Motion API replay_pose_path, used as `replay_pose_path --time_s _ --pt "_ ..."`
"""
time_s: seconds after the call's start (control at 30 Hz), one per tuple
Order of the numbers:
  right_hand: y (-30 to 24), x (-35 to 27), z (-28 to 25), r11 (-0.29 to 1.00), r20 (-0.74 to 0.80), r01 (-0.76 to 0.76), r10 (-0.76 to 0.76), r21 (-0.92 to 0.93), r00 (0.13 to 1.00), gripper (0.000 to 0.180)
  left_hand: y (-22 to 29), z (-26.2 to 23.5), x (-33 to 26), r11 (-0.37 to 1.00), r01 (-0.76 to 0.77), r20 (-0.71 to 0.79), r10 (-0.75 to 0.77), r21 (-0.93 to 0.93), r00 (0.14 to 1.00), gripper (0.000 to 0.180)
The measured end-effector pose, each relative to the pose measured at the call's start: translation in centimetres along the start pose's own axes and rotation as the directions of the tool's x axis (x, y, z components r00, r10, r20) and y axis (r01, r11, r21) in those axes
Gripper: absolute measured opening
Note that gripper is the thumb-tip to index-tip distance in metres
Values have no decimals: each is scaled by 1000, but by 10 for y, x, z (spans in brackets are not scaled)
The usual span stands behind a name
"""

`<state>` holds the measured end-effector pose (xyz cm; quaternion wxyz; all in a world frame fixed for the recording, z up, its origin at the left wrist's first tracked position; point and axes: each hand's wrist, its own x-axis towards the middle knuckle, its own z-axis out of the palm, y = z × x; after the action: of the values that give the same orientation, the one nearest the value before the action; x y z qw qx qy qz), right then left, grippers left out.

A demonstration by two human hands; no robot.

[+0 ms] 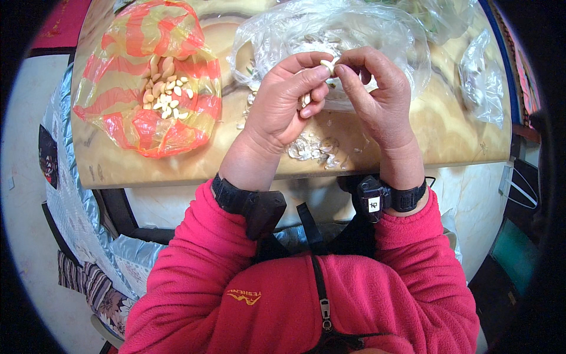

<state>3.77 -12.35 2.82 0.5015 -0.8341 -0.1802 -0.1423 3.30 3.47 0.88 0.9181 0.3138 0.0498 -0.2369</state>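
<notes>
My left hand (277,103) pinches a pale garlic clove (328,66) between thumb and forefinger. More garlic (305,100) shows inside its curled lower fingers. From the other side, the thumb and forefinger of my right hand (383,97) close on the same clove, perhaps on its skin; the exact grip is too small to make out. Papery garlic skins (312,148) lie in a heap on the table below my hands. To the left, peeled cloves (171,97) rest in a red-and-yellow striped plastic bag (118,121) spread open.
Behind my hands, a crumpled clear plastic bag (389,35) holds whitish garlic pieces or skins. Another clear bag (480,79) lies near the right edge of the marbled table (236,162). Green stalks in clear plastic (439,15) sit at the back right.
</notes>
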Motion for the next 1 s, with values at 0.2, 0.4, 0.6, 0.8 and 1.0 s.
replay_pose_path --time_s 0.2,0.4,0.6,0.8,1.0 --pt "0 -1 1 998 -13 -50 51 25 999 8 -2 0 1 1000 -8 11 8 24 1000 22" --pt "4 -6 0 938 18 -272 274 214 961 6 -1 1 1 999 -29 14 28 41 999 26" --pt "13 -3 -2 934 -137 -212 260 287 956 11 -2 1 1 995 -75 3 75 59 997 24" --pt "17 3 -7 966 -158 -38 -3 -257 987 3 -1 -2 2 996 -60 18 61 -60 998 16" --pt "16 1 -11 958 -93 -230 217 -169 972 16 -1 -6 1 997 -55 1 55 -53 998 13"
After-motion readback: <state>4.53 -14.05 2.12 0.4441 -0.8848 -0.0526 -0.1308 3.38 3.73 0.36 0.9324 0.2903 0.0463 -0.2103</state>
